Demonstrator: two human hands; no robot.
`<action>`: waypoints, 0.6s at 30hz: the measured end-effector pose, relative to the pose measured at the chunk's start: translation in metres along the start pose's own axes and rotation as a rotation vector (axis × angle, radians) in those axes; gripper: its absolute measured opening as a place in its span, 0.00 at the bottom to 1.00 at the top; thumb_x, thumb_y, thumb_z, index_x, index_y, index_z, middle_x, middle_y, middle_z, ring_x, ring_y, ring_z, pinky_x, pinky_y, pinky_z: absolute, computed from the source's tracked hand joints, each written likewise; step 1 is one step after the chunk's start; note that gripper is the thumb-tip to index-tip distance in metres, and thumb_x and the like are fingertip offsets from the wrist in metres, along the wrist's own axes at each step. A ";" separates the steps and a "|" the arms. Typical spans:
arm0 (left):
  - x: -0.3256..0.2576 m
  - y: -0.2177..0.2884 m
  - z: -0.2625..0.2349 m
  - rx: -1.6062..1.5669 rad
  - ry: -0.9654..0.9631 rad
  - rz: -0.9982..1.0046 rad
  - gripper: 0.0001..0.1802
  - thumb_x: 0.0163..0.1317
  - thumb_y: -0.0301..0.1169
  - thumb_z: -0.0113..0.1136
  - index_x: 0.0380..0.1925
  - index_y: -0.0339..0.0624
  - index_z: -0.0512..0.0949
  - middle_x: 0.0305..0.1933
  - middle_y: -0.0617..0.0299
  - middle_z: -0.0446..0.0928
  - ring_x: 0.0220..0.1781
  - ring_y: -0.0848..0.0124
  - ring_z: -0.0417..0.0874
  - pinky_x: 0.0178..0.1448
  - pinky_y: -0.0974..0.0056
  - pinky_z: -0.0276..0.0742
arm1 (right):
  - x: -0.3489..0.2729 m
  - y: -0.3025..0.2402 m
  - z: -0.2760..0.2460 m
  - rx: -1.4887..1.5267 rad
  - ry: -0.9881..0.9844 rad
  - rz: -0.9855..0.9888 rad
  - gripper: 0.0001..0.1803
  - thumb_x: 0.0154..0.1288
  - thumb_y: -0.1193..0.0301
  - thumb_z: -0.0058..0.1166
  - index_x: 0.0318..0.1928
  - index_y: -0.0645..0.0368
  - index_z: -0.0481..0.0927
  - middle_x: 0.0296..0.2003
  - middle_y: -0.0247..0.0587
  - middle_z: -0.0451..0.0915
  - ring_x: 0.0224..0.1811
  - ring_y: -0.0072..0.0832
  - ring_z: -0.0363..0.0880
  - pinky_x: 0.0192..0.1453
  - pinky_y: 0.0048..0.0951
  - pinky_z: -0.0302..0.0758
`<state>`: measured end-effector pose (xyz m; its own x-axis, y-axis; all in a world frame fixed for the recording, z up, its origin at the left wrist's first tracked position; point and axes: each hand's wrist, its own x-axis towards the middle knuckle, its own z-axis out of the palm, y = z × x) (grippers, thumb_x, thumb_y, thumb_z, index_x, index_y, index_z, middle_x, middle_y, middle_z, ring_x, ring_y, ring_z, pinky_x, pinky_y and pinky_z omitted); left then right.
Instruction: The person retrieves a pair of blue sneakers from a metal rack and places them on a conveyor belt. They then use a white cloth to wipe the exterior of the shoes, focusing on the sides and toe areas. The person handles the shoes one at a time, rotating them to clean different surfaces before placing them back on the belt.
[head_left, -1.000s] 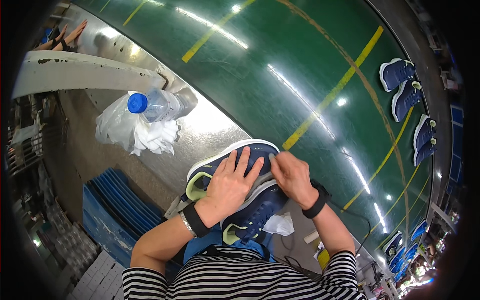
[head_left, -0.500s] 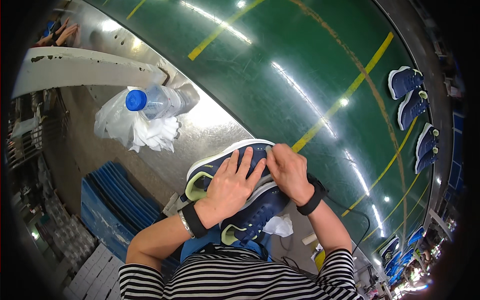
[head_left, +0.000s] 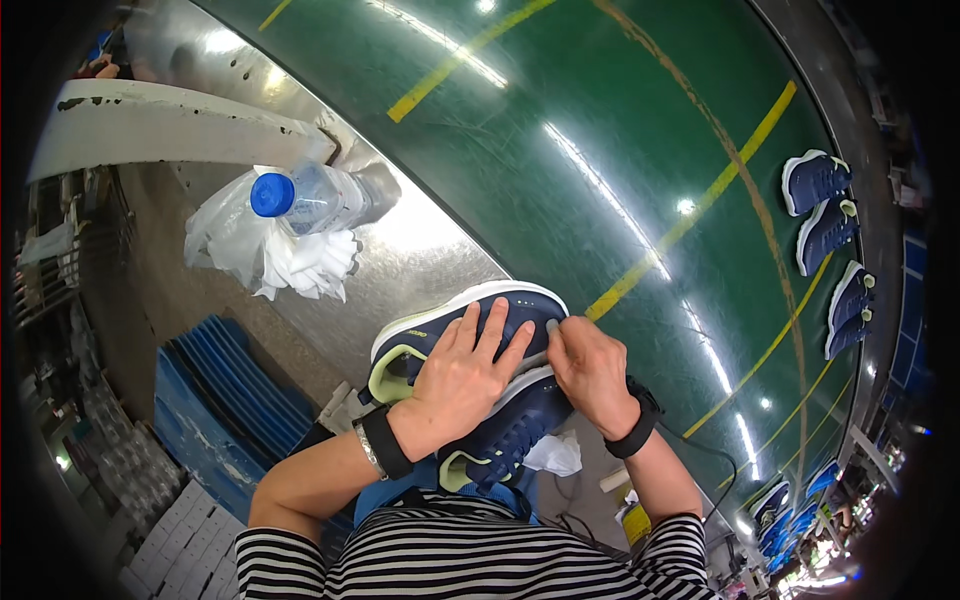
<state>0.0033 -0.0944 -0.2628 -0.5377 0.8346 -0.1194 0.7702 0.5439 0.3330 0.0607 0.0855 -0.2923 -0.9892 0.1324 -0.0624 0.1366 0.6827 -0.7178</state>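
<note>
A navy sneaker (head_left: pixel 540 306) with a white sole and lime lining lies on its side at the metal edge by the green belt. My left hand (head_left: pixel 461 366) lies across its upper, fingers stretched and spread. At its toe, my right hand (head_left: pixel 592 372) is closed in a pinch, with a small grey piece (head_left: pixel 552 326) at the fingertips; its exact kind is unclear. Below them, nearer my body, sits a second navy sneaker (head_left: pixel 515 432) with laces, partly covered by my hands. A crumpled white paper (head_left: pixel 555 453) is beside it.
The green belt (head_left: pixel 560 60) with yellow lines carries several navy sneakers (head_left: pixel 828 235) at the far right. Left of me are a blue-capped water bottle (head_left: pixel 325 200), white gloves (head_left: pixel 310 268), a pale metal bar (head_left: pixel 180 122) and stacked blue panels (head_left: pixel 225 395). A cable (head_left: pixel 715 450) runs at right.
My right hand and the small grey piece have moved a little right and nearer my body around the toe. My left hand stays on the upper. Sneakers on the belt have shifted slightly nearer.
</note>
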 end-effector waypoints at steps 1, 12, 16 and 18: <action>0.000 0.000 0.000 0.005 0.010 0.001 0.30 0.55 0.28 0.55 0.62 0.43 0.72 0.62 0.36 0.70 0.56 0.40 0.77 0.59 0.50 0.75 | -0.001 0.000 -0.001 -0.002 0.003 0.005 0.08 0.60 0.74 0.57 0.28 0.59 0.71 0.23 0.44 0.72 0.24 0.44 0.76 0.26 0.40 0.71; 0.002 -0.002 0.002 -0.008 0.010 -0.010 0.30 0.53 0.28 0.56 0.60 0.44 0.74 0.63 0.37 0.69 0.56 0.41 0.77 0.59 0.50 0.75 | 0.010 0.002 0.001 -0.012 -0.015 -0.023 0.08 0.61 0.74 0.57 0.27 0.59 0.71 0.23 0.43 0.72 0.22 0.43 0.76 0.26 0.40 0.71; 0.001 -0.001 0.001 -0.020 -0.001 -0.006 0.29 0.54 0.28 0.56 0.60 0.44 0.74 0.63 0.37 0.69 0.56 0.41 0.77 0.59 0.50 0.75 | 0.027 -0.001 0.012 0.048 0.089 -0.072 0.12 0.60 0.75 0.58 0.23 0.60 0.68 0.19 0.45 0.67 0.19 0.43 0.71 0.23 0.39 0.67; -0.001 -0.002 0.000 -0.023 0.000 -0.018 0.29 0.54 0.28 0.56 0.60 0.45 0.74 0.63 0.37 0.69 0.56 0.41 0.77 0.59 0.50 0.75 | 0.009 0.001 0.001 -0.013 0.003 -0.059 0.10 0.59 0.75 0.58 0.26 0.59 0.70 0.21 0.43 0.70 0.21 0.41 0.74 0.25 0.38 0.70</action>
<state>0.0024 -0.0959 -0.2634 -0.5512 0.8249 -0.1257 0.7527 0.5565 0.3518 0.0517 0.0868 -0.2945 -0.9955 0.0931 -0.0181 0.0783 0.6990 -0.7108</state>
